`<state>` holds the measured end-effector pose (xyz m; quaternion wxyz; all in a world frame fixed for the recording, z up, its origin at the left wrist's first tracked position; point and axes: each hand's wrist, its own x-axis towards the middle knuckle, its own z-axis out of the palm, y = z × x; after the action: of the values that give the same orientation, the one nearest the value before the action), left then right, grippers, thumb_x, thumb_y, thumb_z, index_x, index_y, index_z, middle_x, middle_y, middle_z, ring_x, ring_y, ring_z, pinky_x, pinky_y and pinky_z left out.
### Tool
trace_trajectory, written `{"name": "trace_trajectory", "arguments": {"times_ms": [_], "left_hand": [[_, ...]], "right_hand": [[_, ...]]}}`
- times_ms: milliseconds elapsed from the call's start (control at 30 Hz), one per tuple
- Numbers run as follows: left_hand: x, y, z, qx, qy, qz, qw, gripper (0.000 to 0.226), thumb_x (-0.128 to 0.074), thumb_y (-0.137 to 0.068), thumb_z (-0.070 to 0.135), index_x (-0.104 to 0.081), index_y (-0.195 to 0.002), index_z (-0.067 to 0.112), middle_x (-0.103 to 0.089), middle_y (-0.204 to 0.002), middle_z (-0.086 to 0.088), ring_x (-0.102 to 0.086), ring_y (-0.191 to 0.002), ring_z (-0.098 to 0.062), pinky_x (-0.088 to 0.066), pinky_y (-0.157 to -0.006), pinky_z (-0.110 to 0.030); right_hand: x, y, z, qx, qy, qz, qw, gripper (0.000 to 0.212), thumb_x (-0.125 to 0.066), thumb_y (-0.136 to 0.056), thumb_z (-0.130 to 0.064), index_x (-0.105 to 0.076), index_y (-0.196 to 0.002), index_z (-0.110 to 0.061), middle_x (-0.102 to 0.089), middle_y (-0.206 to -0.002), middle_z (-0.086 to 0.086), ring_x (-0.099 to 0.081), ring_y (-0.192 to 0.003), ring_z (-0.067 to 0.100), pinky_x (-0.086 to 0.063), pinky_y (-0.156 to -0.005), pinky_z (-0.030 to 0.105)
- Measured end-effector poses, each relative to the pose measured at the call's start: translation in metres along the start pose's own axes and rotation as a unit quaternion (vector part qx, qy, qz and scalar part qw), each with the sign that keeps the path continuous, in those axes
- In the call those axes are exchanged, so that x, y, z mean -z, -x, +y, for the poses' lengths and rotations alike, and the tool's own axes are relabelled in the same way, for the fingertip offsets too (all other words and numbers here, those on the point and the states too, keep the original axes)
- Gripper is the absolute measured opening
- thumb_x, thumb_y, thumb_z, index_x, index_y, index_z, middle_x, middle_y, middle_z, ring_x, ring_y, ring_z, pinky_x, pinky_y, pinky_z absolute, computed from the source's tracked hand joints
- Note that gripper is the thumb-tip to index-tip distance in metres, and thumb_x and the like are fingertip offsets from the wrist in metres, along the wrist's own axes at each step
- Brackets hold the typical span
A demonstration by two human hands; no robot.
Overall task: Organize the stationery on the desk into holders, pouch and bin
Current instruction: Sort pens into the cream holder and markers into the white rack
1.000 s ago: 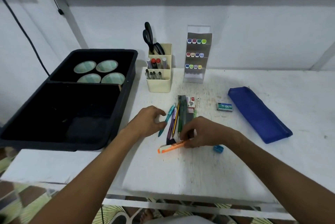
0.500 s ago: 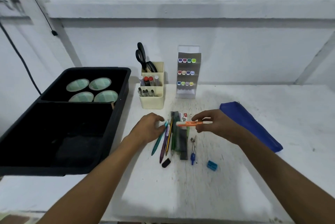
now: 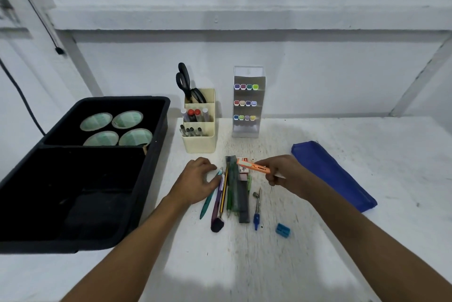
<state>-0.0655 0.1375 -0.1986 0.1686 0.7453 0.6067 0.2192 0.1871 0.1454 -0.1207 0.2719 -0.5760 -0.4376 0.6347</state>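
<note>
- The white, scuffed, speckled desk top [image 3: 293,252] is being shown under flat light, with everything standing or lying on it.
- A large black, matte, rectangular plastic bin [image 3: 156,154] with rounded corners is being seen at the left; four round tape rolls [image 3: 117,128] are lying in its far compartment.
- A long, flat, dark blue fabric pouch [image 3: 337,179] is lying at an angle on the right, well apart from the loose items.
- A clear acrylic tiered marker rack [image 3: 248,103] is standing upright at the back, with three rows of coloured caps.
- A cream plastic stepped pen holder [image 3: 199,140] is standing just beside it, holding black-handled scissors [image 3: 188,86] and markers.
- A cluster of slim pens, pencils and a dark ruler [image 3: 232,191] is lying lengthwise in the middle; a metal compass [image 3: 256,206], a black eraser [image 3: 217,225] and a small blue sharpener [image 3: 283,230] are lying near it.
- The right hand [image 3: 286,175] is being held raised above the cluster, fingers curled, thumb and forefinger pinched on a slim orange plastic highlighter [image 3: 253,166] that is tilted leftward.
- The left hand [image 3: 197,180] is being rested palm-down on the desk, fingers loosely bent, fingertips touching the teal pen [image 3: 210,196] without gripping it.
</note>
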Motion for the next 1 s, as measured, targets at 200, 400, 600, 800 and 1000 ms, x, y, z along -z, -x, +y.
{"name": "trace_trajectory", "arguments": {"times_ms": [200,400,600,800,1000], "left_hand": [[-0.009,0.005,0.000,-0.009,0.038,0.046,0.998,0.048,-0.055,-0.083,0.047,-0.069,-0.115,0.014,-0.059,-0.110,0.005,-0.048,-0.101,-0.011,-0.043,-0.087,-0.026],[-0.011,0.006,-0.001,-0.022,0.033,0.062,0.997,0.051,-0.052,-0.082,0.050,-0.069,-0.115,0.014,-0.059,-0.110,0.004,-0.049,-0.101,-0.012,-0.042,-0.085,-0.024],[-0.013,0.005,-0.002,-0.026,0.033,0.074,0.996,0.050,-0.054,-0.082,0.050,-0.069,-0.114,0.015,-0.060,-0.111,0.004,-0.049,-0.102,-0.011,-0.047,-0.085,-0.027],[-0.013,0.006,-0.002,-0.027,0.033,0.077,0.996,0.048,-0.056,-0.083,0.047,-0.069,-0.115,0.014,-0.060,-0.113,0.003,-0.050,-0.104,-0.011,-0.047,-0.088,-0.028],[-0.014,0.005,-0.003,-0.031,0.030,0.082,0.996,0.048,-0.056,-0.083,0.047,-0.069,-0.116,0.014,-0.060,-0.113,0.003,-0.050,-0.104,-0.011,-0.047,-0.087,-0.027]], "right_hand": [[0.009,0.001,0.002,-0.013,-0.139,-0.075,0.987,0.019,-0.050,-0.093,-0.014,-0.059,-0.107,-0.004,-0.047,-0.074,0.003,-0.038,-0.052,0.006,-0.037,-0.047,0.017],[0.011,-0.009,-0.008,0.105,0.031,-0.014,0.994,0.034,-0.047,-0.098,-0.024,-0.053,-0.130,-0.013,-0.049,-0.086,0.002,-0.044,-0.070,0.012,-0.043,-0.061,0.024],[0.007,-0.013,-0.034,0.218,0.106,0.037,0.969,0.018,-0.052,-0.095,-0.024,-0.061,-0.110,-0.029,-0.063,-0.093,-0.008,-0.053,-0.082,0.010,-0.044,-0.073,0.025],[0.007,-0.021,-0.037,0.269,0.062,0.073,0.958,0.028,-0.065,-0.086,-0.014,-0.059,-0.113,-0.021,-0.070,-0.100,0.003,-0.066,-0.084,0.019,-0.056,-0.069,0.032],[0.017,-0.026,-0.036,0.318,0.112,0.114,0.934,0.060,-0.068,-0.083,-0.007,-0.041,-0.133,-0.026,-0.068,-0.097,0.008,-0.071,-0.071,0.019,-0.060,-0.060,0.033]]}}
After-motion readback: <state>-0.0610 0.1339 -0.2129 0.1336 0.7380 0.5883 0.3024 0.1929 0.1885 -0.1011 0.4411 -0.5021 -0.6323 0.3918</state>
